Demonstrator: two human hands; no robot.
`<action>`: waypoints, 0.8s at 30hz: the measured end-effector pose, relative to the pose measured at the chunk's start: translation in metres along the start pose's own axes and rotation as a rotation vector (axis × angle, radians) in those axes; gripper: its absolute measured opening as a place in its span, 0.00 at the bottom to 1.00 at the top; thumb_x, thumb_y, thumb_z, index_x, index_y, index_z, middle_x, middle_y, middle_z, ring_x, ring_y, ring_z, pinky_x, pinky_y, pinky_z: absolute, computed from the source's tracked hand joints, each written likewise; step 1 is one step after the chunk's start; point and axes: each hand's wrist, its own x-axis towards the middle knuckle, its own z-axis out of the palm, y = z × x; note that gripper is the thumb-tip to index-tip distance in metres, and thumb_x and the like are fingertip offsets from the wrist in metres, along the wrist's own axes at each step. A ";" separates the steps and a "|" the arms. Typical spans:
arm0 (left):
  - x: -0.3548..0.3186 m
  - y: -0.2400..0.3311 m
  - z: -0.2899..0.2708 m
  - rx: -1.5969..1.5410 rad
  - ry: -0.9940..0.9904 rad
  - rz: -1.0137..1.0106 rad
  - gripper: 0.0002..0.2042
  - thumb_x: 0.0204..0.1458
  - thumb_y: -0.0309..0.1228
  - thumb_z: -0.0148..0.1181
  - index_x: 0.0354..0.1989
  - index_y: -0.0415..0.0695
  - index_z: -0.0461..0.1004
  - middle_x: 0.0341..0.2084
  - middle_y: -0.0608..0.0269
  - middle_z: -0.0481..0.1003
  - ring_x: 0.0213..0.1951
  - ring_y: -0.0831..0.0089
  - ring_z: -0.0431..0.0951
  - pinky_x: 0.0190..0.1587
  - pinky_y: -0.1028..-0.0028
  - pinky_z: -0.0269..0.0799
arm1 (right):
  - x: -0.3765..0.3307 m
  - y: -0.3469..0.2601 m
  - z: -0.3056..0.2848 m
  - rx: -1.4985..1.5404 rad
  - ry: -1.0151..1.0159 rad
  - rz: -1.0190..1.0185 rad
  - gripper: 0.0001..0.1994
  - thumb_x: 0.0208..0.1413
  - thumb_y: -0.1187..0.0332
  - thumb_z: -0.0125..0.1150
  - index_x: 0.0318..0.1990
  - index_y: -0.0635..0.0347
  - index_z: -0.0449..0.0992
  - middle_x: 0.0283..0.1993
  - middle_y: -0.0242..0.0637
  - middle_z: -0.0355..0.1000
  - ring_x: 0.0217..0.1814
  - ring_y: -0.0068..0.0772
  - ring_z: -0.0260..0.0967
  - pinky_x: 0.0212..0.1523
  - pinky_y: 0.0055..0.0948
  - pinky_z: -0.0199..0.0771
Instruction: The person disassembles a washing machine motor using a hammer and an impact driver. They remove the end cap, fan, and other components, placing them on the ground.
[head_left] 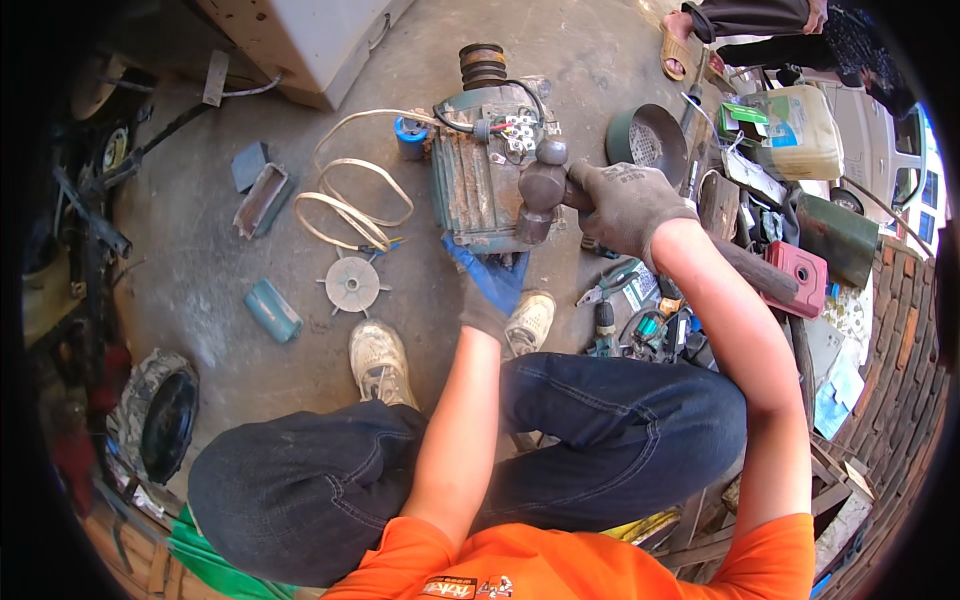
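An electric motor (462, 185) with a ribbed, rusty green housing lies on the floor before me. Its terminal block (517, 136) is exposed, with wires attached, and a grooved pulley (482, 66) is at its far end. My left hand (488, 285), in a blue and grey glove, grips the motor's near end; its fingertips are partly hidden under the housing. In its grey glove, my right hand (630, 205) is closed round the handle of a ball-peen hammer (543, 186). The hammer's head is over the motor's right near side; whether they touch I cannot tell. The wooden handle passes behind my right forearm.
A pale cable (345, 205) loops left of the motor, near a fan wheel (352, 284), a blue tape roll (411, 138) and a teal cover (272, 310). Right are a round green pan (647, 140), tools, a jerrycan (800, 130) and scrap. Another person's sandalled foot (676, 50) is at far right.
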 end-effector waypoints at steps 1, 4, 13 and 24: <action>-0.002 0.000 0.001 0.013 0.005 0.028 0.40 0.54 0.68 0.51 0.64 0.48 0.66 0.54 0.60 0.72 0.50 0.62 0.72 0.66 0.55 0.66 | 0.002 -0.001 0.000 0.034 -0.003 0.006 0.18 0.50 0.63 0.58 0.48 0.59 0.72 0.44 0.54 0.77 0.51 0.55 0.75 0.51 0.47 0.72; 0.003 0.008 -0.012 0.295 -0.010 0.231 0.39 0.58 0.66 0.49 0.67 0.46 0.62 0.60 0.57 0.68 0.58 0.61 0.69 0.66 0.60 0.63 | 0.000 0.009 0.003 0.098 0.092 0.021 0.18 0.50 0.63 0.59 0.49 0.57 0.73 0.43 0.54 0.77 0.50 0.56 0.74 0.50 0.48 0.72; -0.013 -0.002 0.013 0.794 0.157 0.594 0.42 0.59 0.65 0.49 0.72 0.48 0.52 0.61 0.56 0.67 0.50 0.69 0.73 0.43 0.66 0.73 | -0.026 0.038 -0.008 0.196 0.133 0.228 0.23 0.50 0.59 0.58 0.55 0.49 0.73 0.47 0.51 0.78 0.53 0.53 0.74 0.53 0.46 0.72; 0.036 0.018 -0.033 0.258 -0.051 0.138 0.40 0.54 0.75 0.38 0.62 0.56 0.67 0.52 0.64 0.75 0.40 0.64 0.75 0.30 0.65 0.71 | -0.037 0.048 0.005 0.201 0.128 0.202 0.21 0.52 0.57 0.56 0.54 0.52 0.74 0.45 0.50 0.78 0.52 0.52 0.75 0.53 0.45 0.73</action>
